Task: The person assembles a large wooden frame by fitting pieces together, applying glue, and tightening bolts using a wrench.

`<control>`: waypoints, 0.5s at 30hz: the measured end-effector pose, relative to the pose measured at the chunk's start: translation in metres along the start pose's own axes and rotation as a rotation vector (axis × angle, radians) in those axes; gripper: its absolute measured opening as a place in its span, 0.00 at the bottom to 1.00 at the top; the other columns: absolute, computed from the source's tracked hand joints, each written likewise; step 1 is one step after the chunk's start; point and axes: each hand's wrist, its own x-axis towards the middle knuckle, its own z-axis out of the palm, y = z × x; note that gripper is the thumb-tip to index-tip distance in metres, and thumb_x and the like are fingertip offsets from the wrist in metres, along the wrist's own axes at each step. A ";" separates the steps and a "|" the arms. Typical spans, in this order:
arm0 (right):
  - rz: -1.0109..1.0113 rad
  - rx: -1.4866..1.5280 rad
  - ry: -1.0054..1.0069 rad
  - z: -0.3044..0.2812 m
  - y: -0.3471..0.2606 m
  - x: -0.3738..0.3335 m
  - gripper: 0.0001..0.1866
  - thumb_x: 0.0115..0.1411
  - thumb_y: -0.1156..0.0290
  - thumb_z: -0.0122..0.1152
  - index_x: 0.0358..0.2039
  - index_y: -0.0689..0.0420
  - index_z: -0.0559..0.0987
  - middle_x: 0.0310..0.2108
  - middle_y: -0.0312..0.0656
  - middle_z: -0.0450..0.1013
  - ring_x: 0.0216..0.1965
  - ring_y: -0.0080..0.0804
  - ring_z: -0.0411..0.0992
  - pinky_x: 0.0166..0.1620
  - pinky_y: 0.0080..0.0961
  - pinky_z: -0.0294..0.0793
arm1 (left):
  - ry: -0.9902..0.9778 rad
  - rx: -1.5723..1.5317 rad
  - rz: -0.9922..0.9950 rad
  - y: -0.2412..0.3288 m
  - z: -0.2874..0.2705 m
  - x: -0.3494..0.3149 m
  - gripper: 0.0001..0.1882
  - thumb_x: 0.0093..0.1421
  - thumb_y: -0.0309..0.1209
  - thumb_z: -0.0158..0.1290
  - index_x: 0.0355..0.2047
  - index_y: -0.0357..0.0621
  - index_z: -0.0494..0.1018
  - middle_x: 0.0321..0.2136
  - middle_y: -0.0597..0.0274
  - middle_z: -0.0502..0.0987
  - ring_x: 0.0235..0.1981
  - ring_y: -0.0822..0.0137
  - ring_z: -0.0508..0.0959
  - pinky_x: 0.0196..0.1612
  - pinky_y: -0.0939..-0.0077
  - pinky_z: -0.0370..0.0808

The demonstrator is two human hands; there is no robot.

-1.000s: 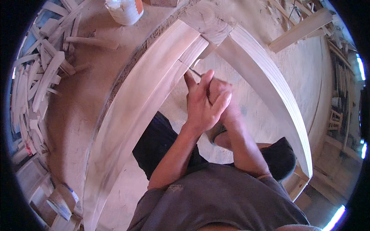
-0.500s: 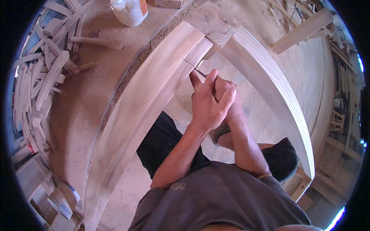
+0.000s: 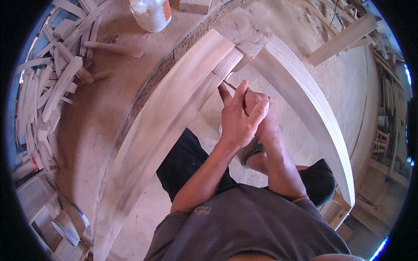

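Note:
My right hand is closed round the hidden handle of a thin dark-shafted tool. Pressed over it, my left hand steadies the shaft, one finger reaching against the inner side of a pale wooden beam. The tool's tip meets that beam at a thin cross line near its far end; its exact shape is too small to tell. A second wooden beam curves away on the right. Both beams come together at a squared corner post showing end grain.
A white bucket stands beyond the frame, near a wood block. Wood offcuts are heaped at the left. A loose timber piece lies at the far right. Below left is a round container.
The whole view has shifted slightly, so the frame and bucket appear a little lower and farther right. Both hands keep their grip, with the tool at the same line on the beam.

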 end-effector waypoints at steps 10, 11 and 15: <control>-0.032 0.558 0.194 0.098 0.058 -0.001 0.11 0.56 0.64 0.60 0.31 0.60 0.73 0.30 0.53 0.78 0.30 0.54 0.78 0.33 0.45 0.76 | 0.019 0.562 0.115 -0.026 -0.003 0.016 0.41 0.54 0.46 0.60 0.63 0.35 0.61 0.65 0.22 0.39 0.58 0.31 0.67 0.56 0.51 0.72; -0.028 0.564 0.191 0.103 0.060 -0.002 0.11 0.56 0.64 0.59 0.31 0.59 0.73 0.30 0.53 0.78 0.30 0.54 0.78 0.33 0.45 0.76 | -0.032 0.505 0.063 -0.027 -0.005 0.017 0.40 0.54 0.43 0.61 0.62 0.36 0.62 0.66 0.22 0.39 0.61 0.30 0.63 0.59 0.52 0.69; -0.002 0.442 0.121 0.071 0.048 -0.006 0.11 0.56 0.64 0.59 0.32 0.59 0.74 0.31 0.53 0.78 0.31 0.54 0.77 0.34 0.45 0.76 | -0.027 0.484 0.070 -0.014 -0.008 0.006 0.40 0.58 0.42 0.60 0.63 0.32 0.59 0.65 0.29 0.49 0.61 0.41 0.66 0.62 0.57 0.66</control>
